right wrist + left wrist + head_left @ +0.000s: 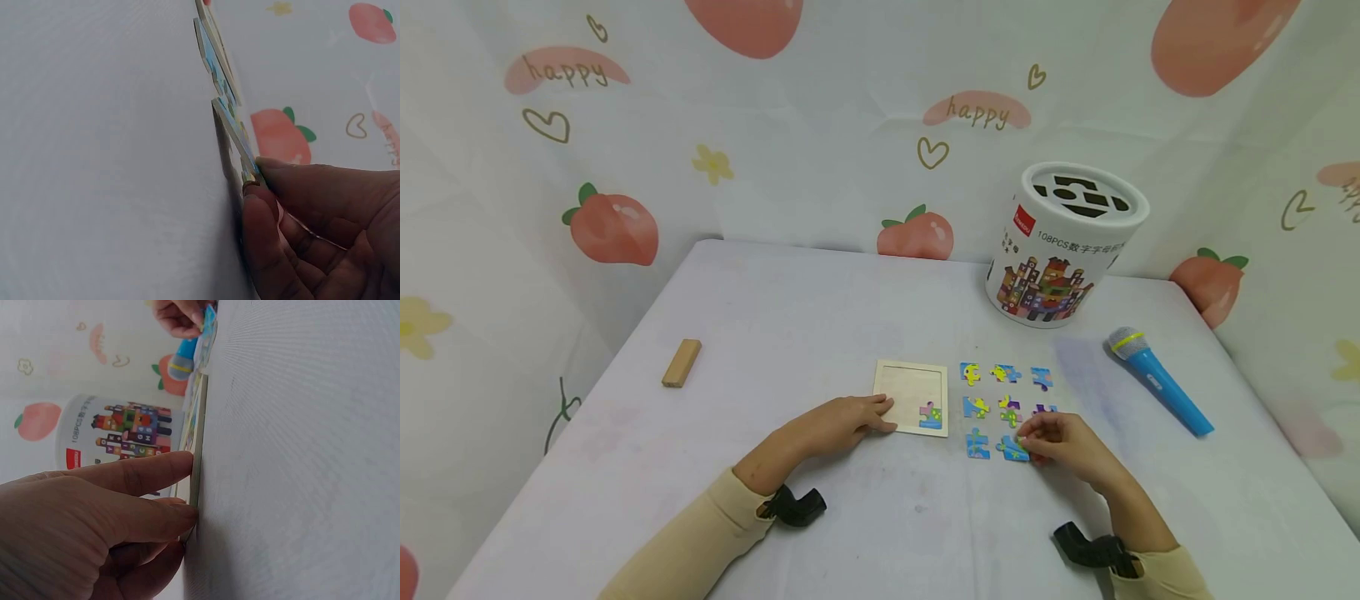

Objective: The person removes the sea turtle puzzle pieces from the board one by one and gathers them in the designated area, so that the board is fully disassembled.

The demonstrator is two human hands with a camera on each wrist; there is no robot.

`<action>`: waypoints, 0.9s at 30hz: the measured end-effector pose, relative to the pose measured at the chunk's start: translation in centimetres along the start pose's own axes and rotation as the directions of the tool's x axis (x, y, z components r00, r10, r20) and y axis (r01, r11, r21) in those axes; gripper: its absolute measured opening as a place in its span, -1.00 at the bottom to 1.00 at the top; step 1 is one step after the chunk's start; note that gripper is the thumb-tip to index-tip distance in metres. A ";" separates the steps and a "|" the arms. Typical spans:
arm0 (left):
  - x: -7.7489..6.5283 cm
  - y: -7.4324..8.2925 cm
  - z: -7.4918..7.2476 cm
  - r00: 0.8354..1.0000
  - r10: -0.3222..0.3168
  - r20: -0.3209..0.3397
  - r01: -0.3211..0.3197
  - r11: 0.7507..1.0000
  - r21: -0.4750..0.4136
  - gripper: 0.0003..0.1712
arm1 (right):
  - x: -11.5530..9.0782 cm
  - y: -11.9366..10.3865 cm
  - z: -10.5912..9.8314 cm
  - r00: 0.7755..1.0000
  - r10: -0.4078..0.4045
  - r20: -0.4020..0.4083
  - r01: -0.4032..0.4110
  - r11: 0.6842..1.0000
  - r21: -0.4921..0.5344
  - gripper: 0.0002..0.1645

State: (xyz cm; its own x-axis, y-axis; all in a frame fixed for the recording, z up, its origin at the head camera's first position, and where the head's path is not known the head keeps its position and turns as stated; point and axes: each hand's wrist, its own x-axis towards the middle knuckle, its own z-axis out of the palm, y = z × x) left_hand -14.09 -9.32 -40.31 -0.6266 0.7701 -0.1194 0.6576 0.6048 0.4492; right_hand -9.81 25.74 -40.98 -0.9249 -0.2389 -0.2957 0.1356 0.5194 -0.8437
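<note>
A square wooden puzzle tray (911,364) lies on the white table with one jigsaw piece (931,415) set in its front right corner. My left hand (842,425) holds the tray's front left corner, thumb and fingertips on its edges (199,434). To the right of the tray, my right hand (1063,446) pinches a blue puzzle piece (1012,448) between thumb and finger. In the right wrist view that piece (235,134) is tilted, its far end raised off the table. Several other pieces, such as a blue one (977,444), lie spread in rows behind and beside it.
A large white toy bucket (1060,250) stands at the back right. A blue toy microphone (1161,383) lies near the right edge, and a small wooden block (682,363) on the left. A patterned cloth (820,150) hangs behind the table.
</note>
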 end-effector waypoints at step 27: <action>0.1 -0.3 0.0 1.000 0.007 -0.002 -0.007 1.000 -0.017 -0.65 | 0.0 -0.2 0.4 0.992 -0.017 -0.122 -0.017 0.964 -0.266 -0.68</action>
State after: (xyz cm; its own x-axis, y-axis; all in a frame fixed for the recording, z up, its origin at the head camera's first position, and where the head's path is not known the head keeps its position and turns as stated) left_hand -14.32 -9.42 -40.49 -0.6229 0.7739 -0.1143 0.6550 0.5959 0.4646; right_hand -9.69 25.31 -40.98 -0.9635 -0.1454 -0.2247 0.0516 0.7228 -0.6892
